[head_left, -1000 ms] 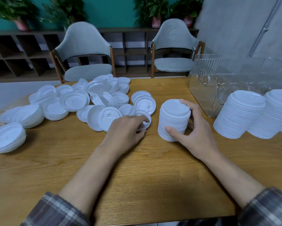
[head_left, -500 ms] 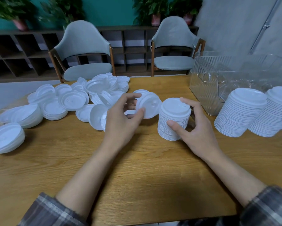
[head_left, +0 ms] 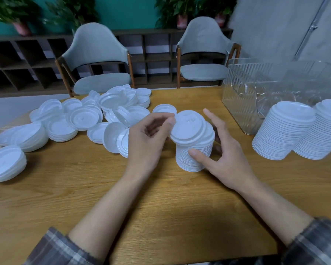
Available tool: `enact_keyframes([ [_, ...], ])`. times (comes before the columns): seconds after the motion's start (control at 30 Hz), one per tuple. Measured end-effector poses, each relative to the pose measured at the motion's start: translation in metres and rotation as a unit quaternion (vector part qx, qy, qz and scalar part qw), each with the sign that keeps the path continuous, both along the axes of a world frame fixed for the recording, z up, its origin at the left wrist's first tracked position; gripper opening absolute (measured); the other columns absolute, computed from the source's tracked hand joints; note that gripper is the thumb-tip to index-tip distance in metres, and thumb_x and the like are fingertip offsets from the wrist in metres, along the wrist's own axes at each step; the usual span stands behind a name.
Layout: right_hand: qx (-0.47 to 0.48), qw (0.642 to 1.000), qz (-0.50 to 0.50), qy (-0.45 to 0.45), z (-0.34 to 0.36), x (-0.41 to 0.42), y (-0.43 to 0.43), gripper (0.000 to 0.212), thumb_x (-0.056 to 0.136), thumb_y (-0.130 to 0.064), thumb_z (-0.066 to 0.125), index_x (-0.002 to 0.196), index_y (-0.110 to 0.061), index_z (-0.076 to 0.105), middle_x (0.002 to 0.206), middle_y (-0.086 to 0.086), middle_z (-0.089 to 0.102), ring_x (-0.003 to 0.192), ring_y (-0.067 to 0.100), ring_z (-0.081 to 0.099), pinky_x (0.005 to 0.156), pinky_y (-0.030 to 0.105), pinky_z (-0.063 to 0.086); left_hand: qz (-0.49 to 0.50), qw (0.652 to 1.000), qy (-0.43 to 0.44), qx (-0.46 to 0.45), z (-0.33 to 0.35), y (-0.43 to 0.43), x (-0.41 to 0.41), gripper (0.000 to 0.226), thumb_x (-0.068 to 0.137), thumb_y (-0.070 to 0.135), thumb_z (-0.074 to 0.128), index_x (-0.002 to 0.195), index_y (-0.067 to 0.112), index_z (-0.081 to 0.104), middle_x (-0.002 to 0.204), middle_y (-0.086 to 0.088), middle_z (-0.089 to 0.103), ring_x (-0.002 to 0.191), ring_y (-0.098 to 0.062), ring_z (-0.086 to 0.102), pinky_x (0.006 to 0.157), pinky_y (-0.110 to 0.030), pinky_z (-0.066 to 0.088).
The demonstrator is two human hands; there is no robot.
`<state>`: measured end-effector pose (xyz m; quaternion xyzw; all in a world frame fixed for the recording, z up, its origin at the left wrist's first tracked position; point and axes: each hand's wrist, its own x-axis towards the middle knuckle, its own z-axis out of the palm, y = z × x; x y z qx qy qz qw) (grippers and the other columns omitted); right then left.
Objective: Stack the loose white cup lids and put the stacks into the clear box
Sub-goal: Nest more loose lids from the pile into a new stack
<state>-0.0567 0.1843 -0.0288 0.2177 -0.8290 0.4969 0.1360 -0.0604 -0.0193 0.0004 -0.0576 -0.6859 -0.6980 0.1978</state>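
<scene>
A short stack of white lids stands in the middle of the wooden table. My left hand pinches one white lid by its left edge and holds it tilted on top of that stack. My right hand curls round the stack's right side, thumb on its front. Loose white lids lie scattered at the left. The clear box stands at the back right.
Two tall finished lid stacks stand at the right in front of the box. A low pile of lids sits near the left table edge. Two grey chairs stand behind the table.
My left hand picked a lid from the loose pile, carried it right and set it tilted on the stack. My right hand stayed round the stack.
</scene>
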Motion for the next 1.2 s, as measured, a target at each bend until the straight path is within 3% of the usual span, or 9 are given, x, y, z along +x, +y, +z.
enact_keyframes([
  [0.23,0.005,1.0,0.006,0.014,-0.002,0.0,-0.002,0.085,0.086,-0.05,0.076,0.158,-0.042,0.032,0.155,-0.022,0.045,0.143,0.002,0.044,0.113,0.047,0.047,0.006,0.996,0.015,-0.084,0.0,0.014,0.005,0.018,0.099,0.034,0.072,0.108,0.022,0.082,0.098,0.012,0.08,0.093,-0.016,0.072,0.081,-0.028,0.056],
  [0.37,0.002,1.0,0.007,0.018,-0.001,0.0,-0.002,0.083,0.086,-0.05,0.075,0.157,-0.038,0.035,0.152,-0.018,0.049,0.138,0.006,0.051,0.11,0.045,0.049,-0.021,0.985,-0.006,-0.174,-0.003,0.009,0.008,0.054,0.074,0.059,0.083,0.123,0.036,0.076,0.112,0.017,0.075,0.099,-0.002,0.067,0.083,-0.014,0.05],
  [0.5,0.002,1.0,0.005,0.015,-0.001,0.001,-0.002,0.083,0.086,-0.053,0.074,0.157,-0.038,0.033,0.149,-0.019,0.05,0.135,0.003,0.052,0.109,0.035,0.049,-0.029,0.981,-0.006,-0.189,-0.003,0.009,0.007,0.06,0.071,0.054,0.09,0.127,0.038,0.072,0.119,0.02,0.072,0.114,-0.001,0.063,0.089,-0.02,0.052],
  [0.73,0.006,1.0,0.007,0.022,-0.003,0.0,-0.001,0.08,0.089,-0.054,0.074,0.156,-0.034,0.034,0.147,-0.021,0.049,0.134,0.0,0.051,0.105,0.014,0.041,-0.03,0.981,0.008,-0.192,-0.003,0.014,0.006,0.055,0.073,0.048,0.089,0.123,0.035,0.07,0.116,0.017,0.071,0.113,-0.003,0.063,0.085,-0.015,0.047],
  [0.97,0.009,1.0,0.005,0.013,-0.005,-0.001,0.001,0.083,0.083,-0.057,0.073,0.154,-0.035,0.035,0.143,-0.02,0.052,0.13,0.002,0.053,0.1,0.013,0.044,-0.029,0.986,0.009,-0.165,-0.006,0.017,0.009,0.053,0.075,0.038,0.093,0.123,0.03,0.071,0.12,0.018,0.07,0.114,0.0,0.063,0.085,-0.013,0.048],
  [1.1,0.039,0.999,0.006,0.007,-0.006,0.001,-0.002,0.096,0.078,-0.048,0.086,0.154,-0.043,0.028,0.146,-0.024,0.046,0.13,-0.004,0.05,0.101,0.009,0.04,-0.059,0.988,0.007,-0.145,-0.011,0.015,0.01,0.058,0.078,0.032,0.092,0.131,0.025,0.069,0.126,0.016,0.07,0.119,0.001,0.062,0.093,-0.014,0.049],
  [1.2,0.043,0.999,0.002,0.013,-0.006,0.001,-0.001,0.091,0.077,-0.04,0.089,0.15,-0.041,0.035,0.141,-0.022,0.05,0.126,0.001,0.054,0.099,0.02,0.048,-0.085,0.984,0.009,-0.154,-0.015,0.011,0.008,0.061,0.083,0.036,0.088,0.139,0.025,0.065,0.134,0.016,0.067,0.127,-0.002,0.059,0.102,-0.02,0.049],
])
